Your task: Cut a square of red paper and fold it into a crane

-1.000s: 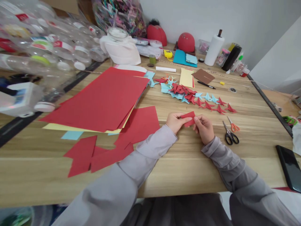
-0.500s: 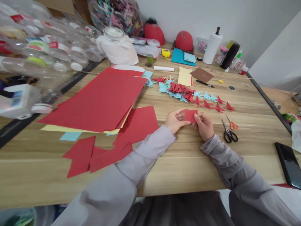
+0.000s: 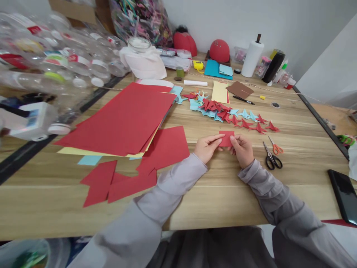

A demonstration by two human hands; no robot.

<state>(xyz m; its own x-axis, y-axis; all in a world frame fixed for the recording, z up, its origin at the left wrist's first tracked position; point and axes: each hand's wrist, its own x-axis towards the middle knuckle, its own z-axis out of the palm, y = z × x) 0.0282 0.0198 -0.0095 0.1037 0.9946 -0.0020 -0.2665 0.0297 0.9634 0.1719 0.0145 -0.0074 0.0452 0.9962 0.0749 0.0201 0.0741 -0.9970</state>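
Between my two hands is a small red square of paper (image 3: 227,138), held a little above the table. My left hand (image 3: 206,147) grips its left edge, with the fingers lying over the front. On the right edge, my right hand (image 3: 242,149) pinches the paper, thumb in front and fingers mostly hidden behind. Just beyond lie folded red paper cranes (image 3: 245,124) and light blue cranes (image 3: 244,114), several in a row and a heap. Black-handled scissors (image 3: 272,159) and small orange scissors (image 3: 277,148) rest to the right of my right hand.
Large red sheets (image 3: 122,119) are stacked at left, with cut red pieces (image 3: 99,182) in front. Plastic bottles (image 3: 78,67) crowd the far left. A black phone (image 3: 343,195) lies at the right edge. A pen (image 3: 243,99) and brown paper (image 3: 240,89) lie farther back.
My left hand's fingers have shifted from behind the red square onto its front at the left edge. My right hand keeps its pinch. The view has turned slightly left.
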